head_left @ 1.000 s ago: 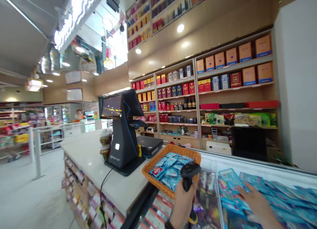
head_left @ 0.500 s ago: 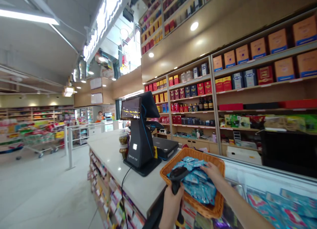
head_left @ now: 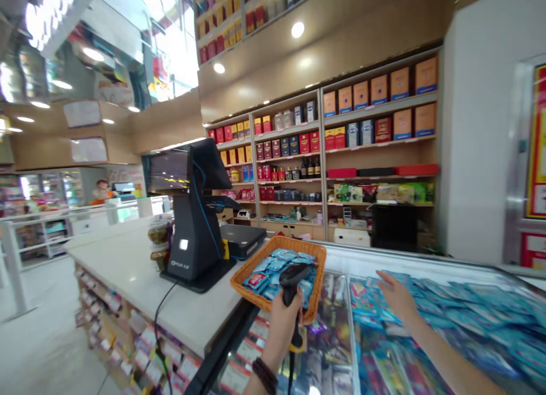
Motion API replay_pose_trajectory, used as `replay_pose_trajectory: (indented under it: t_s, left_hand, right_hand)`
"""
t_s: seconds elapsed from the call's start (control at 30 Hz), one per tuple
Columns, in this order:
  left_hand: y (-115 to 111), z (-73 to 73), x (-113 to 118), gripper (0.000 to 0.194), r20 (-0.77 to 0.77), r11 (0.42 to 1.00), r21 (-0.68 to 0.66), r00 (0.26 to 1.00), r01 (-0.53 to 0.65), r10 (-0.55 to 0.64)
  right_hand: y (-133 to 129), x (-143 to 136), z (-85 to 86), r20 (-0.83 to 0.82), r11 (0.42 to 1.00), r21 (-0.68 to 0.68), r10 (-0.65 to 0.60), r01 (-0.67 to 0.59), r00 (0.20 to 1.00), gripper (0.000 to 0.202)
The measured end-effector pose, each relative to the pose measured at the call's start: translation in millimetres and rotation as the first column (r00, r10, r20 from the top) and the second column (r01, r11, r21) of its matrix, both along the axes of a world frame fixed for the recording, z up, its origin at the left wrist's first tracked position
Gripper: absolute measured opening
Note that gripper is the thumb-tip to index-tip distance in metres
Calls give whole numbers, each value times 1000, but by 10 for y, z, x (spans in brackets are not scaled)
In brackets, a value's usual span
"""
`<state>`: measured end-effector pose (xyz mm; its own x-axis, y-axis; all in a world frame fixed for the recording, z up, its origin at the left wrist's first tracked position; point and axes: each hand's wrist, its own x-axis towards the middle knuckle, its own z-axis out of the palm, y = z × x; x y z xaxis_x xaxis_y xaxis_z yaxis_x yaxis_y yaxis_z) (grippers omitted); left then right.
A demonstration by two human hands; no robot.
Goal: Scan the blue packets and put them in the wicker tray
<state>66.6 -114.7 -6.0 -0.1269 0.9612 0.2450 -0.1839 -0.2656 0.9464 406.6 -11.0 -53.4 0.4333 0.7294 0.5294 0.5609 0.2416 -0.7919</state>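
My left hand [head_left: 285,315] is wrapped round the grip of a black handheld barcode scanner [head_left: 294,274], its head over the near side of an orange-brown wicker basket [head_left: 322,264]. Blue foil packets [head_left: 273,264] fill the basket, partly hidden by the scanner. To the right, my right hand [head_left: 396,295] holds nothing, its fingers apart. Below and beyond it spread many more blue packets [head_left: 460,301] at the glass display counter [head_left: 350,344]. Whether the hand touches them I cannot tell.
A black point-of-sale terminal [head_left: 191,230] stands on the white counter [head_left: 123,264], with a dark flat box [head_left: 241,240] behind it and jars [head_left: 160,238] at its left. A cable [head_left: 157,321] hangs over the edge. Shelves [head_left: 290,139] of boxed goods line the back; a person [head_left: 102,191] is far left.
My right hand has left the basket's packets and moved right over the other blue packets. The view has swung right. The scanner stays in my left hand by the basket.
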Motion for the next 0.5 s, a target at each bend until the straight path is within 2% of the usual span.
replay_pose_trajectory:
  t_s: [0.13, 0.23, 0.37, 0.5]
  left_hand:
    - [37, -26, 500, 62, 33, 993, 5, 993, 116, -116]
    - [25, -34, 863, 61, 50, 986, 4, 984, 170, -169]
    - [-36, -43, 1243, 60, 57, 966, -11, 964, 260, -259]
    - [-70, -173, 1453, 59, 61, 949, -44, 949, 311, -308]
  right_hand:
    - [-372, 751, -64, 88, 990, -75, -113, 120, 990, 37]
    - [-627, 1019, -120, 173, 987, -111, -96, 116, 980, 32]
    - [-859, 978, -207, 366, 964, -256, 27, 72, 930, 38]
    - [-1023, 764, -219, 368, 963, -270, 113, -11, 923, 38]
